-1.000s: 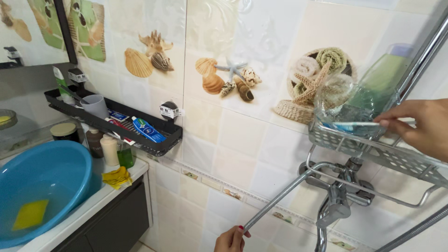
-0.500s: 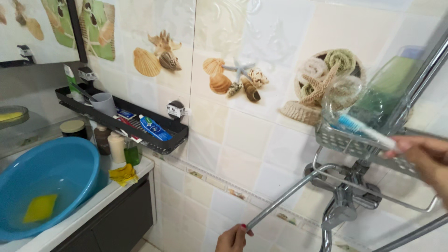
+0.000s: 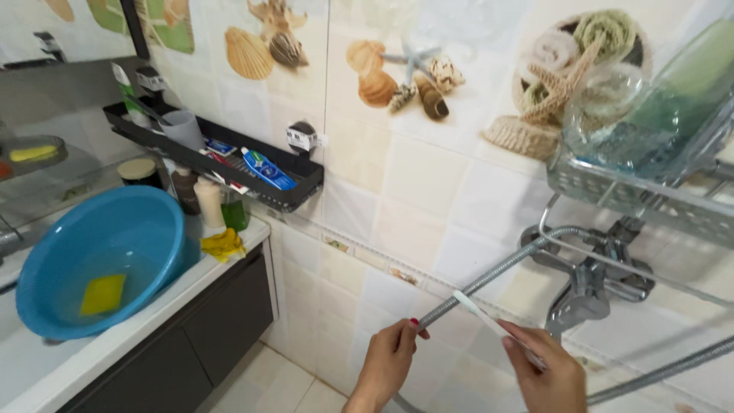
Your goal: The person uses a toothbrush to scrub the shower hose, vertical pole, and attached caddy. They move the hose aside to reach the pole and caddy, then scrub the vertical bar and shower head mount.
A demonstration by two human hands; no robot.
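Toothbrush (image 3: 497,329), white, lower centre-right of frame, pinched between fingers of right hand (image 3: 547,375), head touching metal shower hose (image 3: 489,277). Left hand (image 3: 386,363), lower centre, fingers closed around hose. Blue basin (image 3: 99,256) at left; wire shelf (image 3: 634,199) upper right.

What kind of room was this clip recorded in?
Most likely a home bathroom: a chrome wall tap with a flexible metal shower hose, a black wall shelf of toiletries, and a round blue plastic basin by seashell-patterned wall tiles.
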